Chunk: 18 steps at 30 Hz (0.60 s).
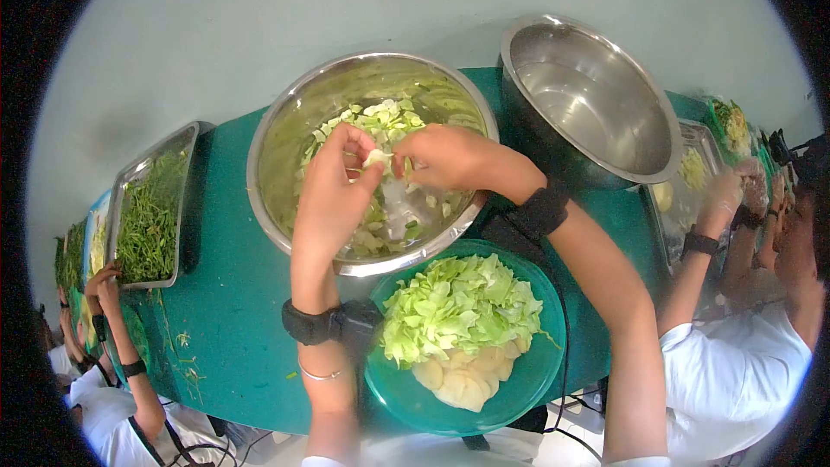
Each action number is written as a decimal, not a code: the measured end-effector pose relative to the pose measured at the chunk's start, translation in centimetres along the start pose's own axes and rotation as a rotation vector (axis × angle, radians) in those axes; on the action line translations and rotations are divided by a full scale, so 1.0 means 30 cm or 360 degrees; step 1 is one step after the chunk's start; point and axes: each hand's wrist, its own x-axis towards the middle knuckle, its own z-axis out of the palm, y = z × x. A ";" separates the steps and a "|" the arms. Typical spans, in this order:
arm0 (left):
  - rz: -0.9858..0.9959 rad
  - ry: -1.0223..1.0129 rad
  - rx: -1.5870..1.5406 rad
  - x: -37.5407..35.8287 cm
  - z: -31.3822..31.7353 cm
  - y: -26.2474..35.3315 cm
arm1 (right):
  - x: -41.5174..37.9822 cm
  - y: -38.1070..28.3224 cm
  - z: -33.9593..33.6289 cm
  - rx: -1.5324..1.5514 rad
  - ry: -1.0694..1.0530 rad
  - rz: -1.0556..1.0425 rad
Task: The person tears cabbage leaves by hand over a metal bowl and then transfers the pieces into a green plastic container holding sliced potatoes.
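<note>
Above the large steel bowl (268, 182), my left hand (333, 190) is closed, pinching a small pale piece of leaf (378, 157) between thumb and fingertips. My right hand (454, 157) has its fingers curled in a pinch at the right end of the same piece. Torn light-green leaf pieces (380, 121) cover much of the bowl's bottom below both hands. Nearer to me, a green plate (549, 363) carries a heap of light-green leaves (458, 303) and pale rounded pieces (462, 380).
An upright steel bowl (596, 104) stands at the back right. On the left is a steel tray of chopped greens (156, 216). Another tray (700, 134) lies at the right, with gloved hands (735, 190) of a co-worker near it. A cable (562, 329) runs beside the plate.
</note>
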 end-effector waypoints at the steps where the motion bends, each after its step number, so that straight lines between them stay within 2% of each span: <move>1: 0.0013 0.0001 0.0009 -0.001 0.000 0.000 | 0.000 0.010 0.007 0.0039 0.0090 -0.0079; 5: 0.0121 0.0020 0.0128 -0.004 0.001 -0.008 | -0.003 0.042 0.034 0.0179 0.0458 -0.0398; 8: 0.0111 0.0047 0.0153 -0.004 0.002 0.007 | -0.004 0.021 0.027 0.0161 0.0552 -0.0331; 11: 0.0076 0.0063 0.0110 -0.004 0.006 0.004 | 0.003 -0.001 -0.009 0.0439 0.0257 -0.0009; 14: -0.0082 0.0028 -0.0026 -0.010 0.006 0.034 | 0.002 -0.019 -0.036 0.0547 0.0361 0.0026; 17: -0.0050 -0.0071 -0.0007 -0.005 0.005 0.023 | 0.006 -0.017 -0.042 0.0802 0.0350 0.0149; 18: -0.0047 -0.0091 -0.0031 -0.006 0.006 0.026 | 0.009 -0.010 -0.031 0.0879 0.0384 0.0076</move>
